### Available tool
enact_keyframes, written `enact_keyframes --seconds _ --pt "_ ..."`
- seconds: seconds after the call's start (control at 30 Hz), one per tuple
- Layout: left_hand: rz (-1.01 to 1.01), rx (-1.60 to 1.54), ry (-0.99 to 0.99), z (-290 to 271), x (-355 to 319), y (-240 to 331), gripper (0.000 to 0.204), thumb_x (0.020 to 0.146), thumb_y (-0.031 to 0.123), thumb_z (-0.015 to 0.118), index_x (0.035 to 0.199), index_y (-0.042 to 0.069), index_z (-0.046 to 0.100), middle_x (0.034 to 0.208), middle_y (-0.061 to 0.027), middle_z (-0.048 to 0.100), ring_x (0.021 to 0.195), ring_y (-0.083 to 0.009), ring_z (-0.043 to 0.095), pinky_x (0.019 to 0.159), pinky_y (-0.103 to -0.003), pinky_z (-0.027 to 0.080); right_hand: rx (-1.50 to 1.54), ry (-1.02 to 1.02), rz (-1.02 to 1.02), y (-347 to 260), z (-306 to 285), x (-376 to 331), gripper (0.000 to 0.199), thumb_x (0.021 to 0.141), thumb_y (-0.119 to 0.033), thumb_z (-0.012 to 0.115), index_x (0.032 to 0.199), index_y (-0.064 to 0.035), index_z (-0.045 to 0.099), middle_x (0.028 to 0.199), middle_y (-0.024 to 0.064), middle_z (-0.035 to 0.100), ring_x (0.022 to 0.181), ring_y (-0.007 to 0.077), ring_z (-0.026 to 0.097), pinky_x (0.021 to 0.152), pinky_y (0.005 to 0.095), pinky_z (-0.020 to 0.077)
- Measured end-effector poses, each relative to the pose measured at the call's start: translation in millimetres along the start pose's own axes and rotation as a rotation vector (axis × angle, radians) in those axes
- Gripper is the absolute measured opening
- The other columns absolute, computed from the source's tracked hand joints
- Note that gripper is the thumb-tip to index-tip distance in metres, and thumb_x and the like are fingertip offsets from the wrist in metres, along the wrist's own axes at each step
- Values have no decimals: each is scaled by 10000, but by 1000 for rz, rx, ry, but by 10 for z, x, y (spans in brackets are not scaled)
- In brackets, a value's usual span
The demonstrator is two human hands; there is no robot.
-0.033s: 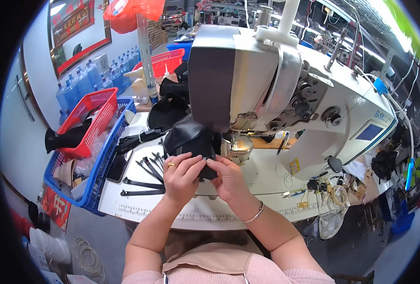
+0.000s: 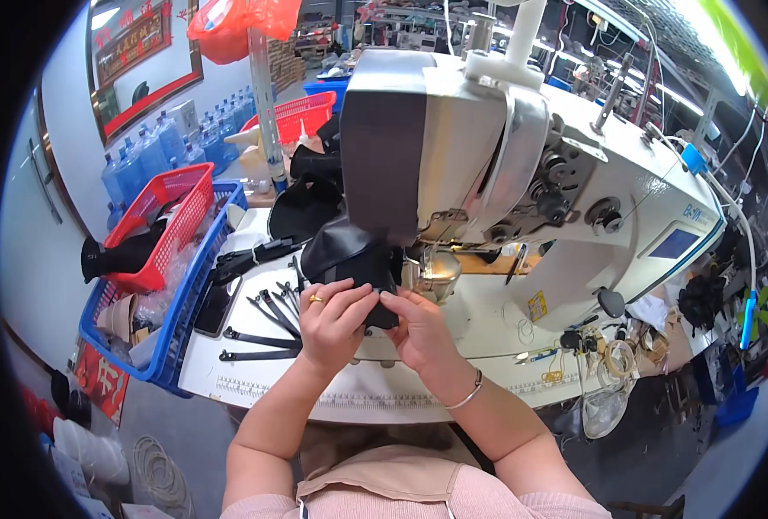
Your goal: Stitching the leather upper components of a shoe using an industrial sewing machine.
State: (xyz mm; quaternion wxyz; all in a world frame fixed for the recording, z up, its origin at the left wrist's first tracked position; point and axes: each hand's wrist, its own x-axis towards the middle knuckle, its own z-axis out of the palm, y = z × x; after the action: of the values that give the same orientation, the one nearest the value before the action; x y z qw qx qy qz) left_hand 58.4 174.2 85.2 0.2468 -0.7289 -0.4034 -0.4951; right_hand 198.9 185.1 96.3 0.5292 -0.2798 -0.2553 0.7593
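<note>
A black leather-like piece [image 2: 347, 255] is held between my two hands at the left end of a white sewing machine [image 2: 470, 164]. My left hand [image 2: 336, 324], with a ring on one finger, is closed on its near left side. From the right, my right hand [image 2: 419, 329] pinches its near edge, thumb close to the left fingertips. The piece's far part lies beside the machine head, which hides some of it. Several black straps [image 2: 267, 324] with small fittings lie fanned out just left of my left hand.
On the left stand a blue basket [image 2: 172, 337] and a red basket [image 2: 159, 229] with black pieces. A phone [image 2: 220, 311] lies on the white table [image 2: 202, 372]. More black pieces [image 2: 302, 208] sit behind. Small tools [image 2: 535, 355] and a tape roll [image 2: 619, 356] lie at the right.
The view has shifted very slightly. Both hands keep the same hold on the black piece, with no other clear movement.
</note>
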Motion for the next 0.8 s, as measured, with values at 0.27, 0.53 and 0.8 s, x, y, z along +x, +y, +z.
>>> enact_keyframes --seconds 0.27,0.53,0.8 --pt "44 -23 22 510 433 -345 254 567 19 665 802 116 678 801 0 657 767 -188 624 754 -331 419 -77 -83 20 -294 -378 -229 241 905 -137 588 1108 -11 554 972 58 628 907 197 642 815 291 544" --pt "39 -38 105 731 463 -155 168 582 21 675 724 110 661 717 -18 613 732 -209 608 739 -354 437 -160 78 -119 -316 -902 -339 186 890 -104 608 1047 -7 589 890 69 642 801 154 651 727 259 557" --pt "216 -46 10 397 412 -23 160 633 31 660 753 134 678 817 48 654 709 -115 599 714 -300 413 -422 124 -438 -400 -883 -171 138 878 -50 609 999 17 609 850 70 642 752 132 634 698 255 541"
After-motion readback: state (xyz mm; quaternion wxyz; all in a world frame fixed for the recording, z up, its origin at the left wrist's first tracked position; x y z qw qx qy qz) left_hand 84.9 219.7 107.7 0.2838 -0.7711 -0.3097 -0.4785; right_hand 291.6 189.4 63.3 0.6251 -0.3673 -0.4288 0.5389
